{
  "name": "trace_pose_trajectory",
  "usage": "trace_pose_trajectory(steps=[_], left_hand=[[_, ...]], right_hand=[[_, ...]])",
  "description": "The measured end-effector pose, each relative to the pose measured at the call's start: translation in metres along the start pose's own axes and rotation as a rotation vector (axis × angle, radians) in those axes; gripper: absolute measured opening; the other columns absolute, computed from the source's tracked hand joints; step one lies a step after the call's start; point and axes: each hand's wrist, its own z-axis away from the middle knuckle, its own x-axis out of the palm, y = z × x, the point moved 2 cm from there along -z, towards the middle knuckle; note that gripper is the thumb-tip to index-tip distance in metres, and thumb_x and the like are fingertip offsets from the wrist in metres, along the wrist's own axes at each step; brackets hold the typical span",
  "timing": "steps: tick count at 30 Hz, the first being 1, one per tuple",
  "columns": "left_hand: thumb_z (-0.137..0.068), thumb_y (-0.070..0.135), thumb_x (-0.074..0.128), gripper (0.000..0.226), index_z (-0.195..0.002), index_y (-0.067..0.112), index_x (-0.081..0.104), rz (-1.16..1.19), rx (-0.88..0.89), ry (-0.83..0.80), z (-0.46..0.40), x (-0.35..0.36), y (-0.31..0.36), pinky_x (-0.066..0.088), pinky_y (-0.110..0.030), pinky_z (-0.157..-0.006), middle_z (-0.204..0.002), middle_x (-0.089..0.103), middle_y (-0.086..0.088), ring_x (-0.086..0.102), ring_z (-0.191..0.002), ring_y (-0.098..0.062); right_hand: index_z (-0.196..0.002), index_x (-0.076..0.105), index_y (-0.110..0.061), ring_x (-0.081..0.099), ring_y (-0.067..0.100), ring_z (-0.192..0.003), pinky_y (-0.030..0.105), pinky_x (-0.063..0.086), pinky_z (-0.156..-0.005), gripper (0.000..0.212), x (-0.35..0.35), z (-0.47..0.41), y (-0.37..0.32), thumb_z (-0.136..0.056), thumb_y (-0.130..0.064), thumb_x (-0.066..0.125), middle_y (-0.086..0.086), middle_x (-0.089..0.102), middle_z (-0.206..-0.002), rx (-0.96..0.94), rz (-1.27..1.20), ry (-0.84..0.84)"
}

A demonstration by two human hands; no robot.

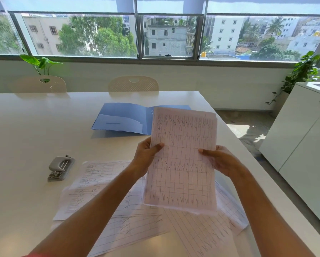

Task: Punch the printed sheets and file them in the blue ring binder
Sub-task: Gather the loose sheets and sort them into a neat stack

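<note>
sheets [181, 160] printed with ruled tables and pen marks stand nearly upright as a small stack above the worktop [25, 130], held between both hands. left hand [146, 154] grips the stack's left edge, thumb laid across the front and fingers curled behind. right hand [220, 160] grips the right edge the same way, thumb on the printed face, fingers hidden behind the paper. the edges of the held stack are slightly uneven at top and bottom.

beneath the forearms and below the hands, more loose sheets [137, 219] of the same kind lie fanned and overlapping on the worktop, some tilted. to the left of the left hand, well apart from it, a grey hole punch [61, 167] sits on the worktop just beside the upper left corner of the loose sheets. beyond the hands, the blue binder [122, 119] lies open and flat, its inner pocket showing on the left flap; the top of the held stack covers part of its right flap in view.

farther off, two pale chairs [133, 84] stand at the far edge of the worktop, a white cabinet [300, 138] stands off to the right of the right hand, and leafy plants [38, 64] sit under the windows [166, 34].
</note>
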Motion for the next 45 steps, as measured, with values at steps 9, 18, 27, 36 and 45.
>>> trace_pose_trajectory(steps=[9, 18, 27, 36, 45], left_hand=[[-0.097, 0.025, 0.052, 0.025, -0.106, 0.006, 0.066, -0.342, 0.062, 0.090, -0.007, -0.022, -0.004, 0.056, -0.035, -0.084, -0.098, 0.071, -0.008, 0.066, -0.092, -0.024], [-0.087, 0.060, 0.051, 0.067, -0.133, 0.012, 0.050, -1.393, 0.065, -0.012, 0.011, -0.039, -0.044, 0.033, -0.048, -0.110, -0.144, 0.047, -0.005, 0.038, -0.135, -0.023], [-0.082, 0.060, 0.058, 0.058, -0.116, 0.013, 0.060, -1.509, 0.155, -0.044, 0.032, -0.024, -0.055, 0.036, -0.041, -0.106, -0.129, 0.057, 0.000, 0.046, -0.122, -0.020], [-0.087, 0.035, 0.064, 0.028, -0.104, 0.013, 0.069, -1.345, 0.205, 0.055, 0.036, -0.017, -0.052, 0.042, -0.028, -0.091, -0.113, 0.065, 0.001, 0.055, -0.103, -0.015], [-0.080, 0.019, 0.074, 0.054, -0.128, 0.018, 0.049, -0.940, -0.019, 0.093, 0.038, -0.011, -0.044, 0.056, -0.034, -0.082, -0.101, 0.064, 0.003, 0.063, -0.094, -0.019]], right_hand=[[-0.094, 0.066, -0.002, 0.074, 0.026, -0.081, 0.037, 0.062, -0.065, 0.014, -0.016, 0.014, -0.015, -0.081, 0.002, 0.068, 0.013, 0.075, -0.093, -0.128, 0.079, 0.163], [-0.097, 0.065, 0.002, 0.073, 0.032, -0.083, 0.038, 0.061, -0.065, 0.017, -0.037, 0.025, -0.002, -0.081, 0.003, 0.068, 0.018, 0.074, -0.092, 0.025, 0.194, 0.067], [-0.087, 0.069, -0.001, 0.074, 0.023, -0.077, 0.032, 0.059, -0.063, 0.008, -0.034, 0.022, 0.026, -0.081, -0.004, 0.072, 0.011, 0.075, -0.082, -0.039, 0.351, 0.103], [-0.091, 0.069, 0.002, 0.074, 0.022, -0.077, 0.025, 0.057, -0.060, 0.009, -0.031, 0.016, 0.037, -0.083, -0.001, 0.069, 0.015, 0.074, -0.090, -0.026, 0.386, 0.117], [-0.089, 0.069, -0.001, 0.074, 0.021, -0.078, 0.028, 0.058, -0.063, 0.007, -0.032, 0.016, 0.040, -0.082, -0.001, 0.070, 0.013, 0.074, -0.090, -0.058, 0.361, 0.091]])
